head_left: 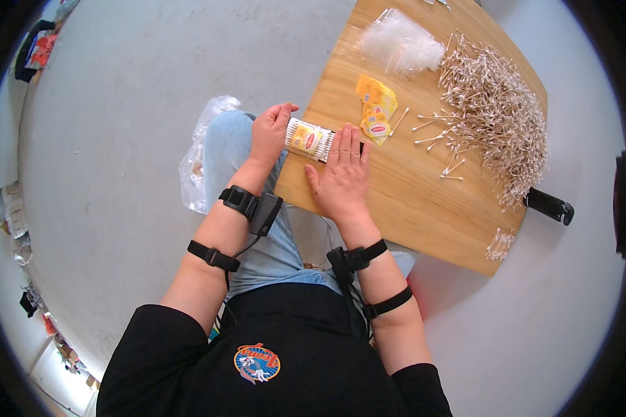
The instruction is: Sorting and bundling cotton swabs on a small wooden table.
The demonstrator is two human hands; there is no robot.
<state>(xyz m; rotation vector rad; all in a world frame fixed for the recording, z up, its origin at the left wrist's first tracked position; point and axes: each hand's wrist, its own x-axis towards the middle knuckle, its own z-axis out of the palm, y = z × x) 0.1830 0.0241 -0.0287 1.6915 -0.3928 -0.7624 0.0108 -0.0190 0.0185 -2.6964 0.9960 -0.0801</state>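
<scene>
One flat pack of cotton swabs (306, 139), white heads lined up behind a yellow label, between both grips at the left edge of the wooden bench (410, 215). Against the pack's left end, left grip (268, 135) touching, fingers curled and partly hidden; impossible to make out whether pinching. Over the pack's right end, right grip (344, 181) spread flat, palm down, fingers straight and side by side, thumb held away. Just beyond the right grip's fingertips, fanned yellow cards (374, 104), with a single swab (398, 122) beside them. Farther right of that grip, a few scattered swabs (430, 139), then a large heap of loose swabs (497, 111). Well ahead of both grips, a pile of clear plastic sleeves (400, 42). Well to the right grip's right, near the bench corner, a small cluster of swabs (499, 244); above it, a black cylinder (548, 206) jutting past the edge. Left of the left grip, beside a denim-clad knee (228, 142), a crumpled clear bag (193, 174).
</scene>
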